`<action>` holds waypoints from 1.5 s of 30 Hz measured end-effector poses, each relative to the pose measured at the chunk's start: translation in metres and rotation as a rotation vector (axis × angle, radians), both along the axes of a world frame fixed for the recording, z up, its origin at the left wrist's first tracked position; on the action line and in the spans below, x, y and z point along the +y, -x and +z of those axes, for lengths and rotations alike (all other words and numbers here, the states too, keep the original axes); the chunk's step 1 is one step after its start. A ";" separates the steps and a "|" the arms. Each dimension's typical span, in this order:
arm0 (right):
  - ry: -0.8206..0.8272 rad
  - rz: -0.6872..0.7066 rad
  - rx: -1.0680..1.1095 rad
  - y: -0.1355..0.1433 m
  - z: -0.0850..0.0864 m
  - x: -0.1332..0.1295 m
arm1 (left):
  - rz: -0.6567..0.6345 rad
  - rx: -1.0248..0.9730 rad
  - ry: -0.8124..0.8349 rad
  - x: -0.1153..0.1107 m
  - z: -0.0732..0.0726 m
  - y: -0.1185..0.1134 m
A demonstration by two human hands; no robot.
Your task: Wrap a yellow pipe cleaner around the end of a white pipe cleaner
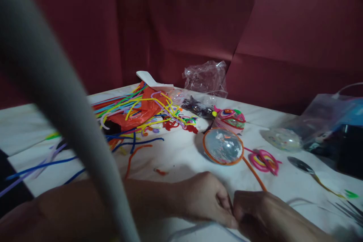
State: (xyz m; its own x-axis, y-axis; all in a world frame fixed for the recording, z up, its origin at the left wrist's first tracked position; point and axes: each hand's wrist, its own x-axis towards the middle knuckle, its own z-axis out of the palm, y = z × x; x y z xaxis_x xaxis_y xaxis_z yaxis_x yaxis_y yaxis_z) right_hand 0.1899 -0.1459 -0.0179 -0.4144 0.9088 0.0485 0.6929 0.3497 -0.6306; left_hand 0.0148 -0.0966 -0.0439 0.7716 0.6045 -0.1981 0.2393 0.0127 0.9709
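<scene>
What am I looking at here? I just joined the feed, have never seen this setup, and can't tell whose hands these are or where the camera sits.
There is no machine: one camera worn on a person's head looks forward and down at their own bare hands. The left hand and right hand meet at the near edge of a white-covered table, fingertips pinched together; what they pinch is too small to tell, though a pale strand lies right below them. The grey blurred bar is something very close to the lens. On the table lie a heap of coloured pipe cleaners, a clear dome with an orange rim, a pink coil, a spoon and plastic bags.
</scene>
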 end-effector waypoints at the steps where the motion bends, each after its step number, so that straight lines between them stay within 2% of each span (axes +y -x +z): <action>1: 0.020 -0.032 0.017 0.001 0.000 0.002 | 0.031 -0.030 -0.003 0.000 0.000 0.000; 3: 0.107 -0.129 0.127 0.001 -0.002 0.009 | 0.119 -0.110 0.013 0.002 0.002 -0.001; 6: 0.260 -0.264 0.405 0.002 -0.008 0.018 | 0.345 -0.244 0.065 0.002 0.007 -0.005; 8: 0.236 -0.361 0.555 0.007 -0.012 0.019 | 0.499 -0.292 0.122 0.000 0.009 -0.008; 10: 0.151 -0.450 0.628 0.013 -0.013 0.017 | 0.571 -0.296 0.199 -0.002 0.010 -0.009; 13: 0.154 -0.441 0.615 0.017 -0.009 0.013 | 0.514 -0.237 0.267 -0.001 0.012 -0.007; 17: 0.294 -0.313 0.388 0.010 -0.002 0.010 | 0.295 -0.098 0.180 0.006 0.012 -0.002; 20: 0.204 -0.266 0.200 0.001 -0.005 0.005 | 0.126 -0.065 0.046 0.005 0.005 0.000; 22: 0.128 -0.225 0.132 -0.002 -0.008 0.003 | 0.080 -0.046 -0.059 0.002 0.001 0.000; 25: 0.191 -0.218 0.191 0.000 -0.008 0.006 | 0.159 -0.104 -0.098 0.001 0.000 -0.001; 28: 0.294 -0.264 0.370 0.007 -0.003 0.013 | 0.352 -0.236 0.025 0.003 0.005 -0.004; 31: 0.231 -0.355 0.467 0.014 0.001 0.016 | 0.461 -0.314 0.131 0.004 0.006 -0.007; 34: 0.145 -0.391 0.488 0.017 0.004 0.013 | 0.452 -0.322 0.192 0.003 0.003 -0.008; 40: 0.025 -0.312 0.439 0.014 0.000 0.009 | 0.445 -0.307 0.248 -0.002 0.005 -0.007; 45: 0.030 -0.211 0.269 0.008 -0.001 0.011 | 0.327 -0.160 0.278 0.003 0.011 -0.002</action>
